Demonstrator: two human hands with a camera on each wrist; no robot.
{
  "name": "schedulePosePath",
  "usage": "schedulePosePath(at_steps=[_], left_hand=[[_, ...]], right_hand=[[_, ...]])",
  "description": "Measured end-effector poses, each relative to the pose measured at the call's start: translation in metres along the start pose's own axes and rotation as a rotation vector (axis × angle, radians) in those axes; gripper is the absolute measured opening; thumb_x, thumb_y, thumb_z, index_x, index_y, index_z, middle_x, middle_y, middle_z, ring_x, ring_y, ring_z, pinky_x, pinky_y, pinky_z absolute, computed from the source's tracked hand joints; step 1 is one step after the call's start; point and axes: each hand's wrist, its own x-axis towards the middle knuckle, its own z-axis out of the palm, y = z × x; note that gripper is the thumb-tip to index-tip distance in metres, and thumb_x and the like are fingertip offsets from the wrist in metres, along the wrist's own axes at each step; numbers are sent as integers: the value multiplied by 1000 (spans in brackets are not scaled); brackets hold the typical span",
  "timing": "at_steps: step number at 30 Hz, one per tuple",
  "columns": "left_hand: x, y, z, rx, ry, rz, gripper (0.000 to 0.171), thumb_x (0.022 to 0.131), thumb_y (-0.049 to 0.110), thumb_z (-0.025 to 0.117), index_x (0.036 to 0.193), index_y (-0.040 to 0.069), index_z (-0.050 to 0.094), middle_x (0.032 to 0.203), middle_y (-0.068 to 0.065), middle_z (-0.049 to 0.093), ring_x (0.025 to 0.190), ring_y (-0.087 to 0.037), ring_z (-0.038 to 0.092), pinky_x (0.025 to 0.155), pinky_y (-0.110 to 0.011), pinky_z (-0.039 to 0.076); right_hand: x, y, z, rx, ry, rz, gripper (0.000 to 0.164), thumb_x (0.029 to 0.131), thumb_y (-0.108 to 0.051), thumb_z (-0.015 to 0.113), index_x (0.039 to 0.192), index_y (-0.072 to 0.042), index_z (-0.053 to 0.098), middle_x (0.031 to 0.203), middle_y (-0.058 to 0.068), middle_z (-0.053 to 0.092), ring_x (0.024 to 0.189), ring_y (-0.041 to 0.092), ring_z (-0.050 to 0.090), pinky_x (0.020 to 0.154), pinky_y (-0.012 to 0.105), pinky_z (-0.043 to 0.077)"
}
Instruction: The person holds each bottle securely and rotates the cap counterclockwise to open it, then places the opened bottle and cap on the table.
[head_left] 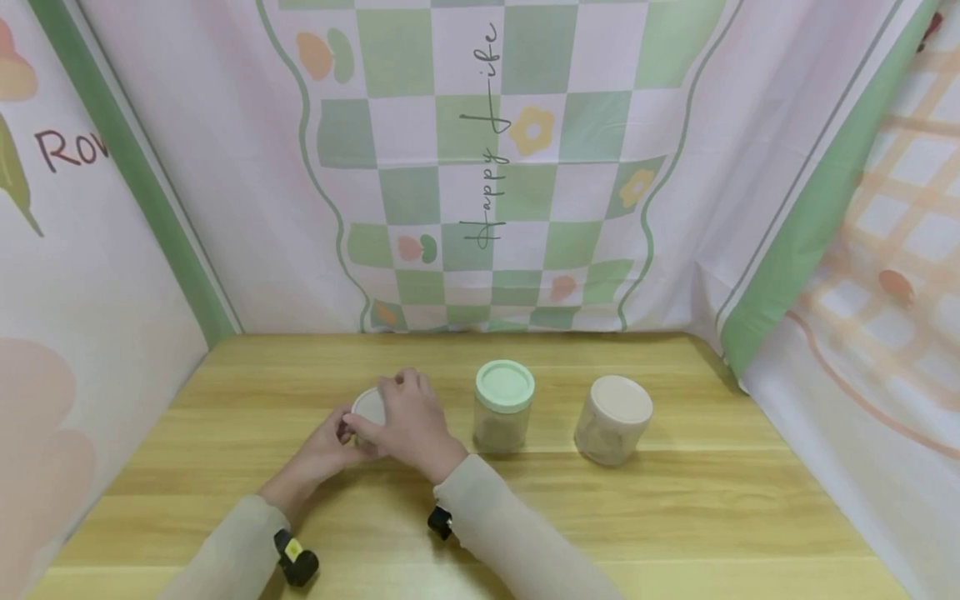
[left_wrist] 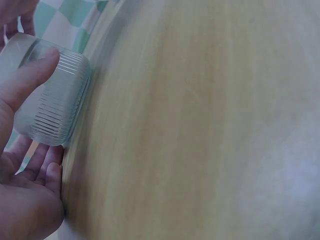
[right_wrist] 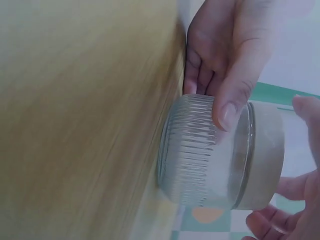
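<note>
At the left of the table in the head view stands a clear ribbed glass jar (right_wrist: 192, 155) with a pale, whitish lid (head_left: 369, 405). My left hand (head_left: 328, 452) holds the jar low on its body, thumb on the near glass and fingers on the other side. From above, my right hand (head_left: 412, 423) has its thumb and fingers curved round the lid's rim. Right of the hands is a clear jar with a mint-green lid (head_left: 505, 385). Farther right is another clear jar with a beige lid (head_left: 621, 399). Whether any jar has contents I cannot tell.
The jars stand on a light wooden table (head_left: 645, 517). Behind it hangs a curtain (head_left: 472, 150) with green checks and printed lettering. More printed cloth (head_left: 67, 275) closes off the left and right sides. A small black device (head_left: 297, 562) is strapped at the left wrist.
</note>
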Motion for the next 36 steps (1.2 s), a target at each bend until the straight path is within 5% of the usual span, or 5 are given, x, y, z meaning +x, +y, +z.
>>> schedulePosePath(at_steps=[16, 25, 36], left_hand=[[1, 1, 2, 58, 34, 15, 80, 80, 25, 87, 142, 2, 42, 145, -19, 46, 141, -43, 32, 116, -58, 23], [0, 2, 2, 42, 39, 25, 77, 79, 22, 87, 140, 2, 43, 144, -19, 46, 141, -45, 32, 116, -61, 21], [-1, 1, 2, 50, 17, 17, 81, 77, 33, 89, 137, 5, 43, 140, -13, 49, 142, -40, 31, 118, -58, 19]], right_hand=[[-2, -3, 0, -181, 8, 0, 75, 88, -71, 58, 124, -5, 66, 111, 12, 57, 100, 22, 50, 87, 30, 50], [-1, 3, 2, -109, 23, -49, 70, 89, -68, 60, 121, -7, 68, 116, 13, 58, 106, 25, 50, 89, 33, 51], [-1, 6, -3, 46, -59, -25, 68, 91, -61, 64, 134, -8, 63, 126, 13, 53, 113, 28, 46, 86, 34, 51]])
